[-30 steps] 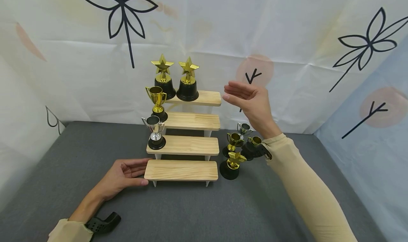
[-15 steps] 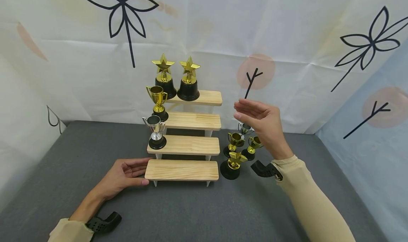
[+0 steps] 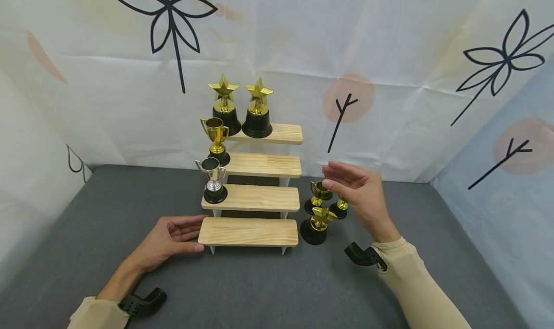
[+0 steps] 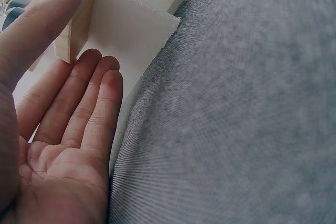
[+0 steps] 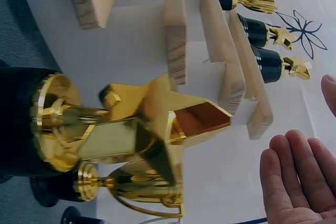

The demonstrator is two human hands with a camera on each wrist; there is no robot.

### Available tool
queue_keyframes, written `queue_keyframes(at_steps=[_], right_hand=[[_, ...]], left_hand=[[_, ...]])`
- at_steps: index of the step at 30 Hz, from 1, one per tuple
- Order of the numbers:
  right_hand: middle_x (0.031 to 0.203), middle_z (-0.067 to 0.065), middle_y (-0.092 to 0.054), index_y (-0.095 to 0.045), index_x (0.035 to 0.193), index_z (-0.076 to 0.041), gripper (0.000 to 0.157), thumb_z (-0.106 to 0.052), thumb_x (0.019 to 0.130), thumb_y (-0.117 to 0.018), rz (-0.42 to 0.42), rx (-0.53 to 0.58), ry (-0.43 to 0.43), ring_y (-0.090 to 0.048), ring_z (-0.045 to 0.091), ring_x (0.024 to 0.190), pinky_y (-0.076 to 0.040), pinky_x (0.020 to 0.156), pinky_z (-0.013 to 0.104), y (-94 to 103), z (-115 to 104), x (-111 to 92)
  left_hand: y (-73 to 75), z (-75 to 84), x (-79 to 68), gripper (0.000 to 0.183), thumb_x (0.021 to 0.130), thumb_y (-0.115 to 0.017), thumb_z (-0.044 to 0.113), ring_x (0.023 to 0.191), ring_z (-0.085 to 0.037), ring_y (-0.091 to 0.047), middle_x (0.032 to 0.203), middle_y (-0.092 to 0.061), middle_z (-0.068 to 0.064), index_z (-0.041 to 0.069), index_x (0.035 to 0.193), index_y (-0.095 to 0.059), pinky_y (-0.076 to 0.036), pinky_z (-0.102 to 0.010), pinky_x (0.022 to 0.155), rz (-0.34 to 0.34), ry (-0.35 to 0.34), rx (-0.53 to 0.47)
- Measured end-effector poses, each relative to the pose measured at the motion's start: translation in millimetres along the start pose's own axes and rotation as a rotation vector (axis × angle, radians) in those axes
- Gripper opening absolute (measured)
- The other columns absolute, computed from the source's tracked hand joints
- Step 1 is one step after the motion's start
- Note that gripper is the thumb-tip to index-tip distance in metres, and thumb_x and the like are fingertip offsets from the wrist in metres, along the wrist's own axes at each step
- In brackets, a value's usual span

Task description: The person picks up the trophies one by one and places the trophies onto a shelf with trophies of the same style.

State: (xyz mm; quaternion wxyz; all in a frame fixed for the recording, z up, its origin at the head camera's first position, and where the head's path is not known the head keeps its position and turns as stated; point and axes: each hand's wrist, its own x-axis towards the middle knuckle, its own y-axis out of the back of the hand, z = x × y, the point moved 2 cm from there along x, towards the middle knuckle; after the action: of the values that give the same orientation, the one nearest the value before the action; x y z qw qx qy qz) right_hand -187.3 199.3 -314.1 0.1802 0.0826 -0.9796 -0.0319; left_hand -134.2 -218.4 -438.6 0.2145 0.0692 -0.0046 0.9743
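A four-step wooden display stand [image 3: 248, 231] rises in the middle of the head view. My left hand [image 3: 162, 245] lies at the left end of its lowest step, fingers straight; in the left wrist view the fingertips [image 4: 109, 85] reach the wood and its white support [image 4: 126, 30]. My right hand [image 3: 361, 196] hovers, holding nothing, above a cluster of trophies right of the stand: a gold star trophy [image 3: 319, 223] in front, a gold cup trophy [image 3: 318, 190] and another gold cup [image 3: 341, 208] behind. The hand covers part of the cluster.
Two gold star trophies [image 3: 258, 103] stand on the top step. A gold cup trophy [image 3: 215, 134] and a silver cup trophy [image 3: 213, 175] occupy the left ends of the steps below. A patterned white cloth [image 3: 277, 45] hangs behind the grey tabletop [image 3: 242, 290].
My right hand has come down from beside the top step to just over the trophy cluster, slightly to the right. The left hand stays at the lowest step.
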Motion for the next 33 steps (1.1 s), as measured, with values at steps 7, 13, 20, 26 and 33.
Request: queue_keyframes(at_steps=[7, 13, 20, 26, 33], right_hand=[[0.118, 0.007, -0.073, -0.058, 0.131, 0.016, 0.048, 0.011, 0.086, -0.074, 0.006, 0.024, -0.025, -0.069, 0.022, 0.113, -0.059, 0.095, 0.033, 2.6, 8, -13], [0.120, 0.005, -0.073, -0.057, 0.132, 0.015, 0.051, 0.011, 0.085, -0.075, -0.006, 0.034, -0.057, -0.068, 0.020, 0.114, -0.058, 0.096, 0.034, 3.8, 15, -24], [0.119, 0.005, -0.073, -0.057, 0.131, 0.017, 0.049, 0.011, 0.086, -0.075, -0.016, 0.026, -0.061, -0.069, 0.018, 0.113, -0.058, 0.095, 0.033, 5.2, 23, -33], [0.119, 0.004, -0.073, -0.055, 0.132, 0.019, 0.052, 0.010, 0.085, -0.076, -0.022, 0.009, -0.101, -0.069, 0.017, 0.112, -0.061, 0.090, 0.031, 4.0, 28, -42], [0.121, 0.005, -0.072, -0.057, 0.132, 0.016, 0.051, 0.010, 0.084, -0.077, -0.039, 0.002, -0.102, -0.068, 0.022, 0.115, -0.060, 0.093, 0.034, 4.7, 30, -46]], left_hand=[[-0.6, -0.4, -0.1, 0.066, 0.082, -0.077, -0.012, 0.117, -0.015, -0.065, 0.137, -0.051, -0.039, -0.024, 0.138, -0.044, -0.056, -0.031, 0.098, 0.002, 0.010, 0.003], [-0.1, -0.6, -0.1, 0.066, 0.082, -0.077, -0.012, 0.117, -0.016, -0.065, 0.137, -0.053, -0.037, -0.024, 0.138, -0.044, -0.056, -0.031, 0.098, 0.000, 0.007, 0.005], [-0.1, 0.1, -0.5, 0.066, 0.082, -0.077, -0.012, 0.117, -0.016, -0.065, 0.136, -0.054, -0.036, -0.024, 0.138, -0.044, -0.056, -0.031, 0.098, 0.001, 0.006, 0.007], [-0.6, 0.6, -0.3, 0.067, 0.081, -0.078, -0.011, 0.117, -0.016, -0.065, 0.136, -0.052, -0.038, -0.024, 0.138, -0.044, -0.056, -0.031, 0.098, 0.010, 0.018, 0.011], [-1.1, 0.9, 0.2, 0.067, 0.081, -0.078, -0.011, 0.117, -0.015, -0.065, 0.137, -0.050, -0.041, -0.024, 0.137, -0.044, -0.056, -0.031, 0.098, 0.010, 0.018, 0.014]])
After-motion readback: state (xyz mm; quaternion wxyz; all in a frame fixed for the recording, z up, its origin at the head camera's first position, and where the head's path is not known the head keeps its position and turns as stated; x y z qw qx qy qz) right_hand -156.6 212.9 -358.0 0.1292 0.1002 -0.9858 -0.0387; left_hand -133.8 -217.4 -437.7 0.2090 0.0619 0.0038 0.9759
